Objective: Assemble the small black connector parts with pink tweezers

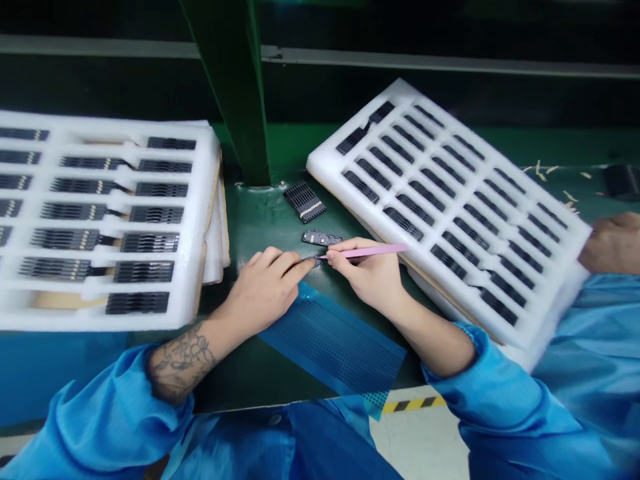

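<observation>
Pink tweezers [373,251] are pinched in my right hand [373,277], their tip reaching left to a small black part [317,262]. My left hand [270,283] steadies that part on the green table, its fingers closed on it and covering most of it. Just beyond my fingertips lies a flat black plastic piece [321,238] with small details on its face. Farther back is a row of slim black parts [305,201] set side by side, with a pale strip of marks. A blue perforated sheet [340,340] lies below my hands.
On the left, a white foam tray [203,143] holds stacked black parts. Another foam tray [320,157], tilted, stands on the right with many filled slots. A green post [245,100] rises behind. A co-worker's hand [615,243] is at the far right, near pale scraps [570,198].
</observation>
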Demonstrator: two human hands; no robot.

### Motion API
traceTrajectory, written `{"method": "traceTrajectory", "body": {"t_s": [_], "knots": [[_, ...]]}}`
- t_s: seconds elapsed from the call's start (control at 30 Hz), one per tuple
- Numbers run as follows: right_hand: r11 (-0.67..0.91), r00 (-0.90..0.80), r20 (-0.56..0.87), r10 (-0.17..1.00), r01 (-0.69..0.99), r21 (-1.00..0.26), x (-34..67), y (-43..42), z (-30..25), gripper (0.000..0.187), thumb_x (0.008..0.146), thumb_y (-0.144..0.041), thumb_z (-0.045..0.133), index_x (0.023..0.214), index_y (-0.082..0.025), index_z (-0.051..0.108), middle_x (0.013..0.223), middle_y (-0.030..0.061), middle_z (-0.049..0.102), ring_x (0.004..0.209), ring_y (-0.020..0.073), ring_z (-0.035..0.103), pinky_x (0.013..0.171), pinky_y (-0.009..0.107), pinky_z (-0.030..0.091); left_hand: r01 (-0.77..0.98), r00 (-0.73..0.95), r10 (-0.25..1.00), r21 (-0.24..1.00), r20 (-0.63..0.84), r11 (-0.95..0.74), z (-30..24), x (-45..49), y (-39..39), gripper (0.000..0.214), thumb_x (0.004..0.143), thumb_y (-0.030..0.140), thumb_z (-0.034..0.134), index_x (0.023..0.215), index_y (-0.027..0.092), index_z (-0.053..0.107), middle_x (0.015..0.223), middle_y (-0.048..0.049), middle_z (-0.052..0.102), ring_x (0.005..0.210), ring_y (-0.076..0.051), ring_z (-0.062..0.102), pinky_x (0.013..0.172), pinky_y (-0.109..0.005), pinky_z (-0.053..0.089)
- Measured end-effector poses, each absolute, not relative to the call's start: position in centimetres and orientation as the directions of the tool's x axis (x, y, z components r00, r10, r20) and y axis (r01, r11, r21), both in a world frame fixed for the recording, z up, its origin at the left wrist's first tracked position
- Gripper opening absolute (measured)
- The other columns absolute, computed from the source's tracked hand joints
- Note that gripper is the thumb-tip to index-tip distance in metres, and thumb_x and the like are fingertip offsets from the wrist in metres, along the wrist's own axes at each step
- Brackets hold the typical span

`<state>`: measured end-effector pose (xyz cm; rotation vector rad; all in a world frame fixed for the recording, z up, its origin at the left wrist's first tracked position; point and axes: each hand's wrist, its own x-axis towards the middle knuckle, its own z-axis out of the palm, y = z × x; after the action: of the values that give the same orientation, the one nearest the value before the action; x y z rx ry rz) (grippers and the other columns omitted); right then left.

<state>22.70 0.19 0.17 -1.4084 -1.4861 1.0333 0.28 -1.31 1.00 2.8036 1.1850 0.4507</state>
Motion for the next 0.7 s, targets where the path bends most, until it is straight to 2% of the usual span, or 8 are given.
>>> {"method": "traceTrajectory", "body": {"t_s": [0.2, 0.3, 0.37, 0.47, 0.53, 0.6, 0.7], "knots": [[0.065, -0.025, 0.06, 0.998, 0.32, -0.945, 22.5, 0.3, 0.5, 0.012, 0.081, -0.029, 0.077, 0.083, -0.017, 0.077, 0.078, 0.0052, 0.077, 0.066, 0.0157, 0.069, 0.059, 0.027, 0.055, 0.711, 0.701, 0.709, 0.01, 0.078, -0.703, 2.2, 1.3, -1.1, 0.038, 0.096, 0.018, 0.051, 0.134, 0.018, 0.059, 0.118, -0.0071, 0.065, 0.094, -0.026, 0.053, 0.073, -0.041, 0.047], [0.038, -0.01, 0.037, 0.999, 0.295, -0.955, 22.6, 0.4, 0.7, 0.013, 0.081, -0.029, 0.078, 0.079, -0.017, 0.076, 0.074, 0.0049, 0.076, 0.062, 0.0154, 0.068, 0.056, 0.027, 0.055, 0.71, 0.703, 0.708, -0.021, 0.067, -0.704, 2.4, 1.6, -1.0, 0.036, 0.097, 0.02, 0.05, 0.131, 0.017, 0.061, 0.115, -0.007, 0.065, 0.093, -0.026, 0.053, 0.071, -0.041, 0.047], [0.031, 0.031, 0.038, 0.999, 0.214, -0.976, 22.8, 0.5, 0.8, 0.016, 0.082, -0.032, 0.078, 0.079, -0.017, 0.074, 0.07, 0.0039, 0.074, 0.06, 0.0155, 0.068, 0.056, 0.028, 0.057, 0.711, 0.701, 0.709, -0.013, 0.076, -0.703, 2.3, 1.6, -1.0, 0.036, 0.096, 0.02, 0.051, 0.13, 0.017, 0.061, 0.114, -0.0076, 0.065, 0.092, -0.026, 0.054, 0.072, -0.04, 0.047], [0.158, 0.14, 0.161, 0.977, 0.03, -0.987, 23.2, 0.5, 1.0, 0.022, 0.089, -0.043, 0.073, 0.091, -0.02, 0.073, 0.069, 0.0013, 0.073, 0.058, 0.0157, 0.069, 0.054, 0.03, 0.06, 0.721, 0.684, 0.719, 0.033, 0.119, -0.692, 1.8, 1.4, -1.0, 0.038, 0.095, 0.019, 0.055, 0.132, 0.02, 0.062, 0.116, -0.0089, 0.064, 0.092, -0.026, 0.054, 0.074, -0.04, 0.048], [0.293, 0.192, 0.291, 0.937, 0.02, -0.956, 23.5, 0.5, 1.1, 0.024, 0.095, -0.046, 0.064, 0.1, -0.024, 0.071, 0.069, -0.0004, 0.072, 0.055, 0.0148, 0.068, 0.05, 0.029, 0.058, 0.715, 0.679, 0.716, 0.078, 0.159, -0.695, 1.4, 1.1, -1.0, 0.038, 0.093, 0.017, 0.057, 0.131, 0.022, 0.062, 0.118, -0.0091, 0.063, 0.093, -0.026, 0.055, 0.076, -0.039, 0.05], [0.395, 0.123, 0.413, 0.902, 0.149, -0.907, 23.8, 0.5, 1.2, 0.02, 0.1, -0.041, 0.059, 0.104, -0.025, 0.071, 0.073, 0.0003, 0.074, 0.06, 0.0148, 0.07, 0.053, 0.029, 0.058, 0.695, 0.678, 0.707, 0.134, 0.202, -0.706, 1.1, 0.7, -0.9, 0.036, 0.093, 0.014, 0.058, 0.128, 0.02, 0.062, 0.118, -0.009, 0.064, 0.095, -0.025, 0.056, 0.08, -0.039, 0.051], [0.567, -0.223, 0.521, 0.824, 0.346, -0.748, 24.0, 0.8, 0.9, 0.011, 0.094, -0.031, 0.069, 0.102, -0.024, 0.071, 0.094, 0.0054, 0.079, 0.085, 0.0203, 0.075, 0.077, 0.038, 0.062, 0.667, 0.654, 0.706, 0.234, 0.273, -0.708, 0.7, 0.4, -0.9, 0.03, 0.094, 0.011, 0.056, 0.124, 0.014, 0.06, 0.117, -0.0089, 0.067, 0.101, -0.024, 0.059, 0.086, -0.039, 0.053]]}}
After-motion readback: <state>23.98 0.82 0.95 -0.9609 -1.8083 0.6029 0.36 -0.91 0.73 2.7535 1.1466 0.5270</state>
